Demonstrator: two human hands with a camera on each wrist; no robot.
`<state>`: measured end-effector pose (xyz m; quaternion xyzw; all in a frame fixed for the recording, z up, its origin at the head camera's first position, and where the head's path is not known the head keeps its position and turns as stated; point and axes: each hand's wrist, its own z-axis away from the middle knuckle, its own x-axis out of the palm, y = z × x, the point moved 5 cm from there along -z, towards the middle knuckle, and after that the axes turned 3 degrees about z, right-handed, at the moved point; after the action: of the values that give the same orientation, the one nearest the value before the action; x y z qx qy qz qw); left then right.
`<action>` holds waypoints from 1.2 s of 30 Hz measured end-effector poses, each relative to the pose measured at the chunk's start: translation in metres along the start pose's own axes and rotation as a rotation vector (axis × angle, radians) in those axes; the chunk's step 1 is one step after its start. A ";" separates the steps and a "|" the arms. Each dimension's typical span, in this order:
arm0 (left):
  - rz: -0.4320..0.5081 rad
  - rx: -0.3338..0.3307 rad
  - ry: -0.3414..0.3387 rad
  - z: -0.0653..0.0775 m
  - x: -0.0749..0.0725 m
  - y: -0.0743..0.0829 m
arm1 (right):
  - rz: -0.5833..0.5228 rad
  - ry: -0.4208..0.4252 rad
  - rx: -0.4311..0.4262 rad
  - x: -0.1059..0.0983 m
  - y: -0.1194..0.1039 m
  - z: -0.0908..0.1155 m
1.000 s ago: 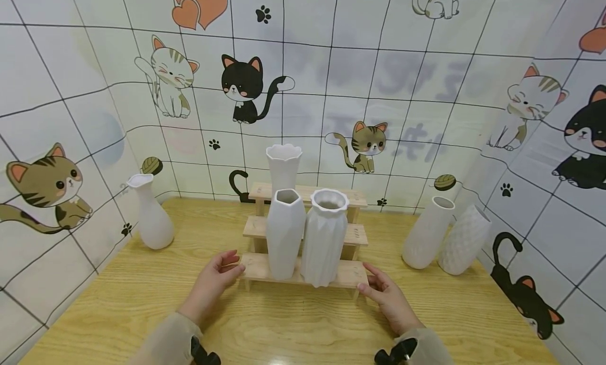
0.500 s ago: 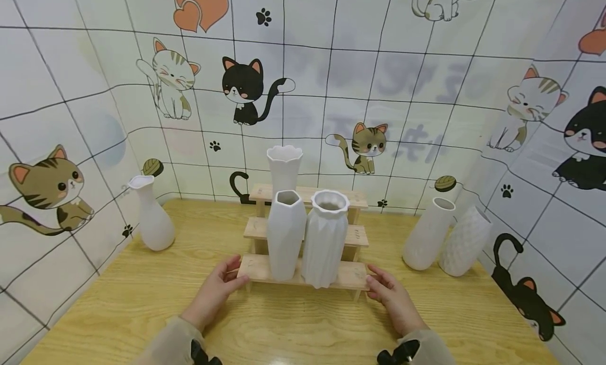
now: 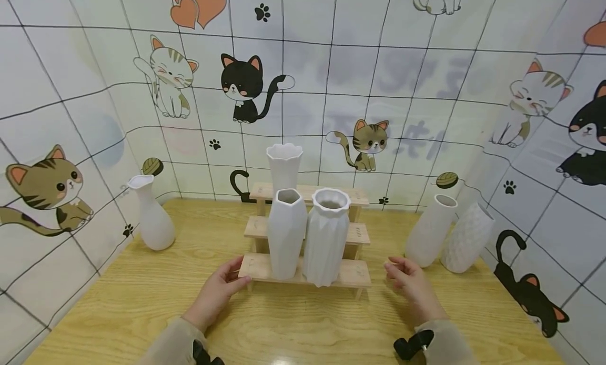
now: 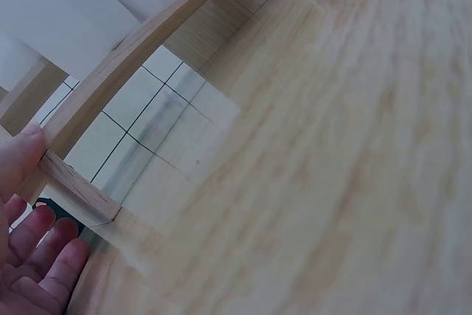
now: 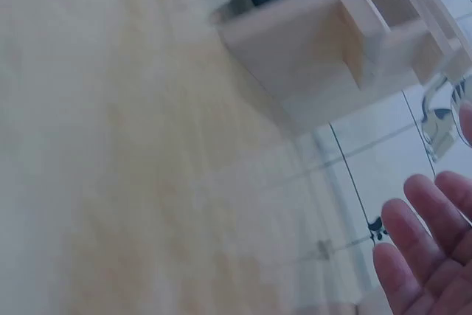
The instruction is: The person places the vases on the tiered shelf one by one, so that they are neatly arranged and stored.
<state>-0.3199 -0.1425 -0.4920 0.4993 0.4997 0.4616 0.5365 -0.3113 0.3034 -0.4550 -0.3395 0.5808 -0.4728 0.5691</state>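
A three-tier wooden display stand (image 3: 352, 273) is in the middle of the table. On its lowest step are a faceted white vase (image 3: 286, 239) and a ribbed white vase (image 3: 325, 244), side by side; a scalloped-rim white vase (image 3: 284, 165) rises behind them, its lower part hidden. My left hand (image 3: 220, 289) holds the left end of the lowest step, thumb at the front corner; in the left wrist view the thumb (image 4: 26, 149) lies against the board's end. Apart from the stand, my right hand (image 3: 414, 286) is to its right with nothing in it, fingers loosely bent.
Two white vases lean at the right: a smooth one (image 3: 430, 231) and a textured one (image 3: 467, 239), close beyond my right hand. At the left is a narrow-necked white vase (image 3: 155, 218). Cat-printed sheeting (image 3: 303, 107) walls the wooden table (image 3: 293, 323) behind and at both sides.
My right hand has let go of the stand's right end and moved right, toward the two vases there. The left hand shifted slightly along with the stand's edge, then stayed on it.
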 end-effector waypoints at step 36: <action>0.037 0.000 -0.001 0.000 0.000 0.000 | -0.261 0.511 -0.008 -0.070 -0.016 -0.053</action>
<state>-0.3202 -0.1423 -0.4921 0.5088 0.4902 0.4712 0.5280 -0.3573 0.3723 -0.4215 -0.2837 0.6586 -0.6099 0.3374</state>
